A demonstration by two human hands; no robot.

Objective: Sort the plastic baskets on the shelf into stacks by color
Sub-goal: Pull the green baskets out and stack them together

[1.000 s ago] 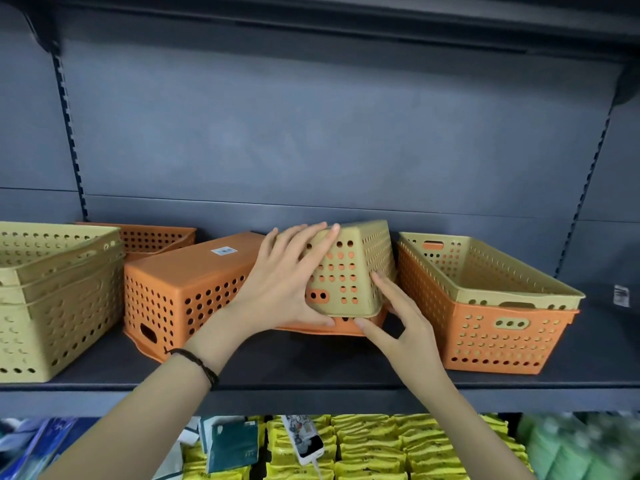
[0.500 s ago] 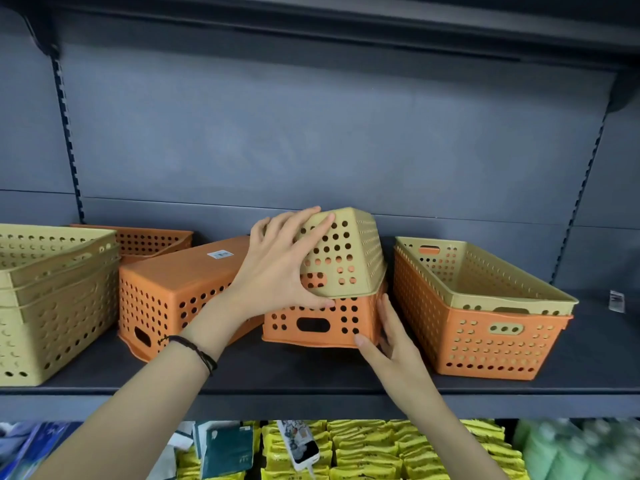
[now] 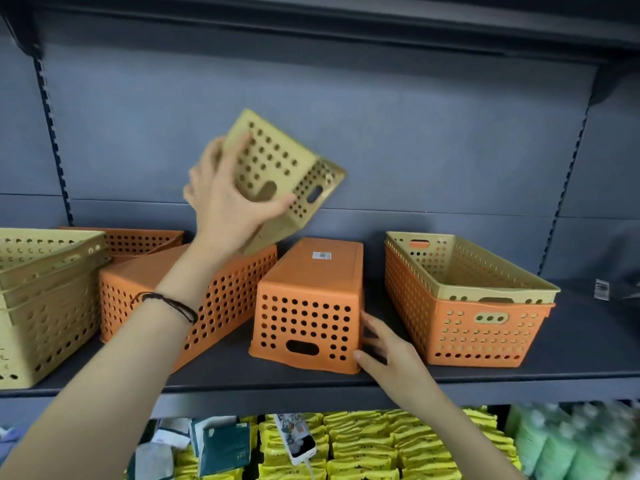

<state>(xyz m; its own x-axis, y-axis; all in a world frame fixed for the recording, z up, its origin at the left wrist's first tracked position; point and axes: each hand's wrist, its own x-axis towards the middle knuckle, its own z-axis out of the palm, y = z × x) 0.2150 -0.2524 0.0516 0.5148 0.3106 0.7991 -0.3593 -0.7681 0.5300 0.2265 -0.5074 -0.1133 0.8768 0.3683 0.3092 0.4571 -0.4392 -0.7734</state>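
My left hand [image 3: 228, 206] grips a yellow perforated basket [image 3: 277, 168], held tilted in the air above the shelf. Below it an upside-down orange basket [image 3: 311, 303] stands on the shelf [image 3: 571, 348], and my right hand [image 3: 384, 348] rests against its lower right corner with fingers apart. A second upturned orange basket [image 3: 225, 299] lies at an angle to its left. A stack of yellow baskets [image 3: 45, 299] sits at the far left, with an orange basket [image 3: 138, 239] behind it. At the right a yellow basket [image 3: 485, 268] is nested in an orange basket [image 3: 485, 334].
The grey back panel [image 3: 381, 116] and an upper shelf [image 3: 346, 26] bound the space above. A white tag [image 3: 602, 289] lies at the far right of the shelf. Yellow and green packaged goods [image 3: 381, 448] fill the shelf below.
My left hand has lifted the yellow basket off the orange one and tilted it up and left. The orange basket stays on the shelf beside my right hand.
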